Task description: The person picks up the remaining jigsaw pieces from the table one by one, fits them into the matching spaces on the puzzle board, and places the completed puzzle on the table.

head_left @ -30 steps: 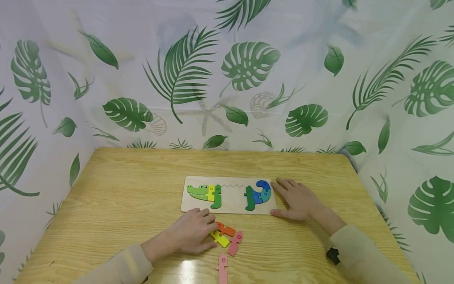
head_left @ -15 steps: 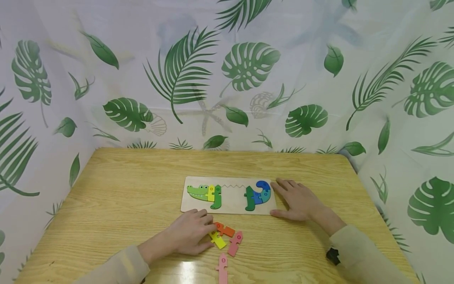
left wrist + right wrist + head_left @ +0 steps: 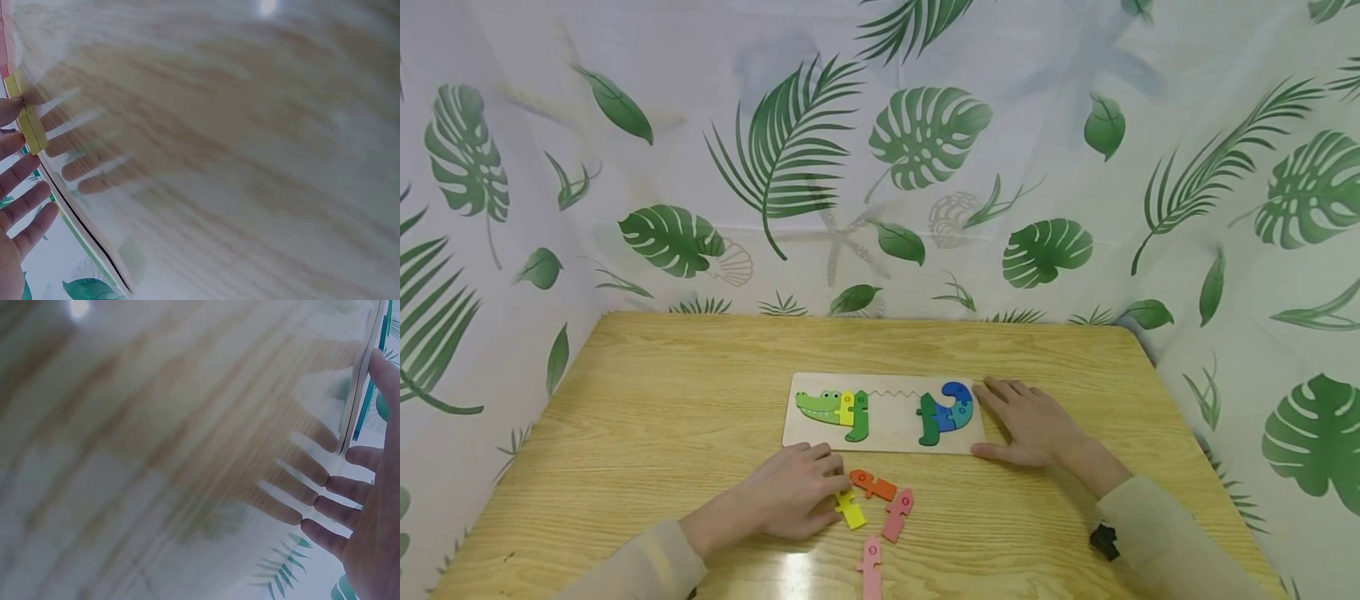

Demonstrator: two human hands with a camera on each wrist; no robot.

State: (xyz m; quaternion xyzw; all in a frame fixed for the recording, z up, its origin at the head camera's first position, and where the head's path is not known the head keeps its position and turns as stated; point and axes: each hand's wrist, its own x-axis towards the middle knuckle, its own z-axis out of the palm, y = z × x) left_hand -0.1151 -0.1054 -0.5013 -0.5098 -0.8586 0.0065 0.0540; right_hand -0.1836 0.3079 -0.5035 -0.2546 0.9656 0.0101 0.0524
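My left hand pinches a yellow puzzle piece between thumb and index finger. In the left wrist view this yellow piece shows edge-on, with the other fingers spread away from it. The wooden puzzle board holds a crocodile: green head, a yellow piece, green leg pieces and a blue tail. Its middle part is bare. My right hand lies at the board's right edge with fingers stretched out, and its thumb touches the board's side in the right wrist view.
An orange puzzle piece and a pink piece lie just right of my left hand. Another pink piece is nearer to me. The wooden table ends at a leaf-patterned curtain behind and at both sides.
My left hand has drawn the yellow piece slightly left and toward me, turning it and uncovering more of the orange piece. The right hand and the board stay in place.
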